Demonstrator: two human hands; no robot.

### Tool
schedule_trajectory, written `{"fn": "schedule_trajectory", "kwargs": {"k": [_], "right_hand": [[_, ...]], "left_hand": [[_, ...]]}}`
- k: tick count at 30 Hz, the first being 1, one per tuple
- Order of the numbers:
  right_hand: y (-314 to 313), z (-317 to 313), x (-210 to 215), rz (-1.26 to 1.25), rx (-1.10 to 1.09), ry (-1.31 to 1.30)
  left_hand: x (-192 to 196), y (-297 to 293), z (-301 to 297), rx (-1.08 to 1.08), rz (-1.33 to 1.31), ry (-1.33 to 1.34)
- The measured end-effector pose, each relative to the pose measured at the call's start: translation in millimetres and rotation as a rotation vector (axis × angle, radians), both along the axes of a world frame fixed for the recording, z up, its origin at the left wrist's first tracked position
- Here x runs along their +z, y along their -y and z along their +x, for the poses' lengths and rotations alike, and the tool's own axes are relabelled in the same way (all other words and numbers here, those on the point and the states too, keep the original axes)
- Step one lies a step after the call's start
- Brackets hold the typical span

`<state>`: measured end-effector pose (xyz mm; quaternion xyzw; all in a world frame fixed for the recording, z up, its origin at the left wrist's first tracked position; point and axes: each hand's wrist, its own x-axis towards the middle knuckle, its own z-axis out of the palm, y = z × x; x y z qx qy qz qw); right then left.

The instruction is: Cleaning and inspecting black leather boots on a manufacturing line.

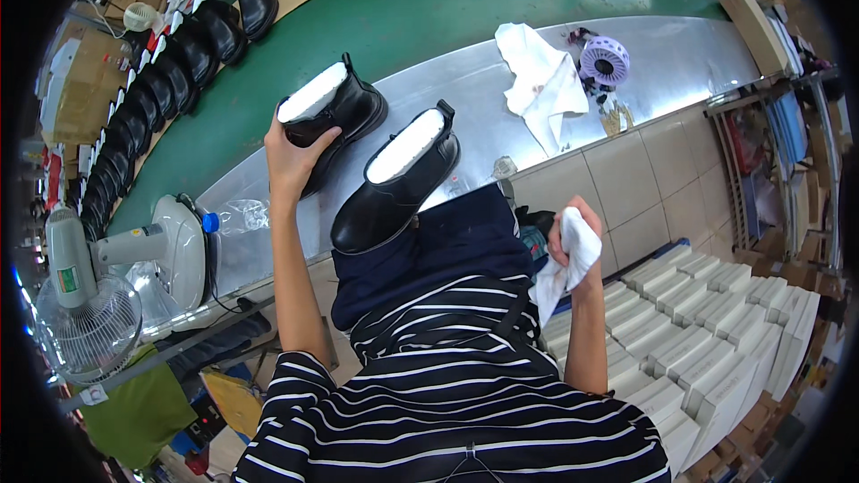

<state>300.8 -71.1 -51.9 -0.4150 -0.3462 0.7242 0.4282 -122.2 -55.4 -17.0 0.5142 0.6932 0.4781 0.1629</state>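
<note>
My left hand (295, 150) grips a black ankle boot (360, 107) stuffed with white filling, its thumb across the shaft and the fingers partly hidden behind. The boot stands at the metal edge of the workbench. Nearer to me, a second black ankle boot (376, 213) with the same white filling rests against my lap and the bench edge. Off to the right, away from both boots, my right hand (577, 231) is closed round a bunched white cloth (580, 250), one end of which hangs down.
Another white cloth (540, 80) and a lilac fan (605, 63) lie on the metal strip (447, 72). Rows of black boots (165, 80) line the green surface (420, 13) at left. A white fan (94, 304) and plastic bottle (242, 217) stand left; white boxes (698, 322) are stacked right.
</note>
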Motion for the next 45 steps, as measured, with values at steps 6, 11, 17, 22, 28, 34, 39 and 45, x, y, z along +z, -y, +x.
{"fn": "schedule_trajectory", "kwargs": {"k": [6,11,17,22,28,34,39,45], "right_hand": [[-46,-41,1,0.060,0.074,-0.270],[-82,-109,36,0.551,0.341,0.193],[-87,-126,19,0.842,0.384,0.326],[-42,-109,68,0.604,0.499,0.382],[-24,-113,87,0.784,0.460,0.372],[-11,-125,100,0.673,0.444,0.382],[-9,-136,98,0.827,0.447,0.303],[-3,-129,101,0.682,0.519,0.340]], "left_hand": [[2,31,50,0.234,0.432,-0.500],[1,54,131,0.000,0.077,-0.106],[-6,62,113,0.026,-0.063,-0.076],[36,103,108,-0.171,-0.156,0.001],[53,122,105,-0.183,-0.084,-0.018],[58,135,98,-0.179,0.049,-0.011],[56,142,87,-0.187,0.065,-0.014],[54,154,88,-0.162,0.072,0.026]]}}
